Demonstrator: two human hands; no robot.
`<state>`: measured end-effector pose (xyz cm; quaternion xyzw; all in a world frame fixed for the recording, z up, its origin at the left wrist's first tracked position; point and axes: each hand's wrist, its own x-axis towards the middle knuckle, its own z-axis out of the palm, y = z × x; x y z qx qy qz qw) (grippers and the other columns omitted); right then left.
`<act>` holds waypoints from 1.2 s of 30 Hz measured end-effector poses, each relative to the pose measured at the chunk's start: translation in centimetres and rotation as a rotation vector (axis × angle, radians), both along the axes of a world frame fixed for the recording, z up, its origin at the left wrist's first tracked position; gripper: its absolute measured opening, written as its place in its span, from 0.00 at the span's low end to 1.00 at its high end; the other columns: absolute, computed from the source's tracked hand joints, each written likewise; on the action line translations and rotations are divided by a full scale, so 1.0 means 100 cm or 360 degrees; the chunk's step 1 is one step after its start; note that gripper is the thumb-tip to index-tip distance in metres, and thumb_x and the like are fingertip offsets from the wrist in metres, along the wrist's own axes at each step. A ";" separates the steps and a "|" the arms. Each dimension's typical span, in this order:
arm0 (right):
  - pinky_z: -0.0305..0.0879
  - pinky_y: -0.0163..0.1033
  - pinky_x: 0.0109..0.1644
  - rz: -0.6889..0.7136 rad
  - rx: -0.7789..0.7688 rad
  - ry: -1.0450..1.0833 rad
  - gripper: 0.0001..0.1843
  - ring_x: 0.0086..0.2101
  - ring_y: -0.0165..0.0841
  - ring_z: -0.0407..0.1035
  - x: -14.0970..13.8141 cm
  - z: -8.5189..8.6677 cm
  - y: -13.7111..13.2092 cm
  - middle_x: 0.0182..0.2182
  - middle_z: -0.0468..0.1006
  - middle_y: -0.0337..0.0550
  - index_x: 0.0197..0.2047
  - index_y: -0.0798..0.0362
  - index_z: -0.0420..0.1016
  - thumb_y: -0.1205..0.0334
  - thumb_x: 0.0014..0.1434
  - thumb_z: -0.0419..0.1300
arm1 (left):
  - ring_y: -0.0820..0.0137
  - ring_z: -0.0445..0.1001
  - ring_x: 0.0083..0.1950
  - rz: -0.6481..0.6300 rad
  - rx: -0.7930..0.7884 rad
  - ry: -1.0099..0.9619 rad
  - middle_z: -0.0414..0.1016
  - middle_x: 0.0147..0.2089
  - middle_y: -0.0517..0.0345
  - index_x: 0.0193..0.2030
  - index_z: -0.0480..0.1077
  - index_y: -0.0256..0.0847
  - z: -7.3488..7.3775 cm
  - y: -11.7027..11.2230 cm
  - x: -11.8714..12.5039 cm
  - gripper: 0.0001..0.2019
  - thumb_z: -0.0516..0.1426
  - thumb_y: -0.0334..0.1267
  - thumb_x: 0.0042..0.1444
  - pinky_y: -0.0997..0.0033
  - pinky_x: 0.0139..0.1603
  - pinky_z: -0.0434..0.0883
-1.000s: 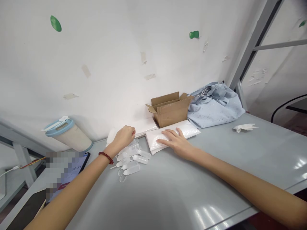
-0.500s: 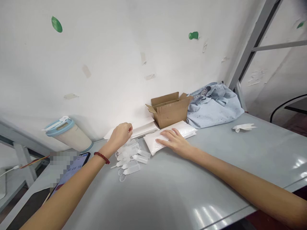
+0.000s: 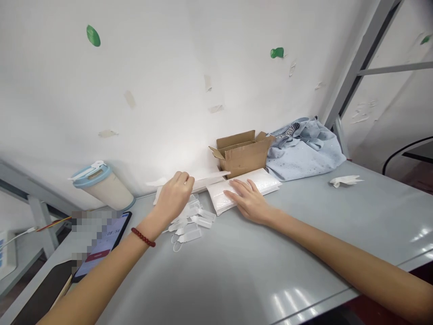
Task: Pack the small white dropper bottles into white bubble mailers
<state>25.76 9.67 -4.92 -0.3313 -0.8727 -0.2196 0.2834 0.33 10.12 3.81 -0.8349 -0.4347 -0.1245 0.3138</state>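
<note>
Resting the right hand [image 3: 248, 201] flat on a white padded pouch [image 3: 260, 180], fingers spread and open, palm low, nothing gripped; the pouch lies on a gray table [image 3: 287, 262], just in front of a cardboard box [image 3: 241, 153] with its flaps open. The left hand [image 3: 174, 197], with a red bead bracelet [image 3: 143, 237] on the wrist, is curled nearly closed, fingers turned in, just beside a long flat white sheet [image 3: 209, 178] lying along the wall. Can't tell if the hand has hold of the sheet; its fingers cover the spot. Directly below that hand, a loose pile of small plastic bottles [image 3: 189, 228] with thin loop cords sits on the table, near the pouch's left edge, with neither hand clearly touching it. Further left are a cream cup [image 3: 104, 189] with a blue lid and a phone [image 3: 101, 243], its screen partly blurred. To the right of the box is a crumpled blue cloth [image 3: 304, 151], and further right a white tissue [image 3: 345, 181] lies apart on the table. The wall [image 3: 169, 81] behind has green marks and tape scraps, and a metal frame [image 3: 358, 67] stands at the right.
</note>
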 end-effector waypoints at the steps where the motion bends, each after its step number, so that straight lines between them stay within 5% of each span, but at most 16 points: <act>1: 0.59 0.59 0.53 0.0052 0.0031 0.0022 0.22 0.54 0.48 0.63 -0.001 0.003 -0.004 0.53 0.69 0.64 0.53 0.59 0.68 0.76 0.55 0.50 | 0.61 0.70 0.36 -0.0057 0.0054 0.0032 0.73 0.34 0.48 0.32 0.70 0.35 -0.001 -0.008 0.002 0.12 0.48 0.21 0.58 0.68 0.29 0.65; 8: 0.67 0.48 0.47 0.0398 0.0311 0.0154 0.17 0.47 0.40 0.68 -0.017 0.025 -0.051 0.43 0.76 0.53 0.50 0.57 0.68 0.77 0.58 0.51 | 0.65 0.72 0.35 -0.0417 0.0351 -0.0006 0.73 0.32 0.50 0.34 0.70 0.33 -0.024 -0.067 0.022 0.10 0.50 0.22 0.60 0.66 0.35 0.71; 13: 0.70 0.53 0.47 0.0319 0.0322 0.0027 0.15 0.52 0.50 0.67 -0.027 0.037 -0.071 0.47 0.75 0.65 0.51 0.65 0.69 0.74 0.62 0.51 | 0.59 0.73 0.43 -0.0798 0.0292 -0.0222 0.74 0.39 0.44 0.41 0.71 0.27 -0.042 -0.104 0.029 0.09 0.50 0.22 0.60 0.61 0.43 0.74; 17: 0.69 0.53 0.53 0.0156 0.0188 -0.0172 0.19 0.61 0.54 0.54 -0.022 0.034 -0.069 0.53 0.69 0.73 0.56 0.71 0.64 0.78 0.61 0.48 | 0.60 0.73 0.43 -0.0663 0.0160 -0.0552 0.74 0.39 0.46 0.41 0.71 0.32 -0.051 -0.106 0.012 0.06 0.57 0.24 0.56 0.59 0.43 0.73; 20: 0.65 0.54 0.58 0.0092 0.0124 -0.0193 0.24 0.63 0.51 0.48 -0.016 0.031 -0.066 0.56 0.66 0.71 0.61 0.72 0.58 0.80 0.61 0.46 | 0.58 0.72 0.47 -0.0221 0.0088 -0.1008 0.75 0.43 0.46 0.42 0.72 0.37 -0.045 -0.095 -0.008 0.06 0.57 0.30 0.58 0.55 0.47 0.71; 23: 0.61 0.56 0.60 0.0053 0.0080 -0.0163 0.28 0.64 0.50 0.44 -0.016 0.031 -0.066 0.59 0.63 0.70 0.64 0.71 0.52 0.81 0.60 0.46 | 0.56 0.73 0.51 0.0334 -0.0386 -0.1779 0.74 0.52 0.45 0.51 0.71 0.40 -0.032 -0.087 -0.023 0.15 0.58 0.41 0.57 0.54 0.49 0.72; 27: 0.60 0.60 0.59 0.0017 0.0003 -0.0228 0.29 0.64 0.55 0.44 -0.021 0.031 -0.072 0.60 0.61 0.70 0.65 0.68 0.54 0.80 0.60 0.49 | 0.58 0.78 0.46 0.0375 -0.1554 -0.2615 0.79 0.47 0.48 0.53 0.72 0.39 -0.026 -0.085 -0.024 0.21 0.59 0.47 0.54 0.60 0.45 0.74; 29: 0.57 0.65 0.57 0.0008 -0.0093 -0.0300 0.32 0.64 0.58 0.43 -0.024 0.029 -0.075 0.62 0.58 0.71 0.66 0.64 0.53 0.80 0.58 0.51 | 0.59 0.79 0.41 0.0273 -0.1903 -0.2664 0.81 0.42 0.50 0.49 0.75 0.38 -0.029 -0.088 -0.017 0.19 0.60 0.45 0.54 0.62 0.44 0.74; 36: 0.49 0.74 0.54 0.0265 -0.0605 -0.0364 0.49 0.64 0.64 0.35 -0.027 0.032 -0.086 0.66 0.42 0.72 0.68 0.56 0.46 0.63 0.45 0.61 | 0.66 0.75 0.36 -0.0145 -0.2390 -0.2405 0.79 0.34 0.57 0.39 0.76 0.38 -0.041 -0.105 0.010 0.11 0.58 0.43 0.56 0.69 0.39 0.70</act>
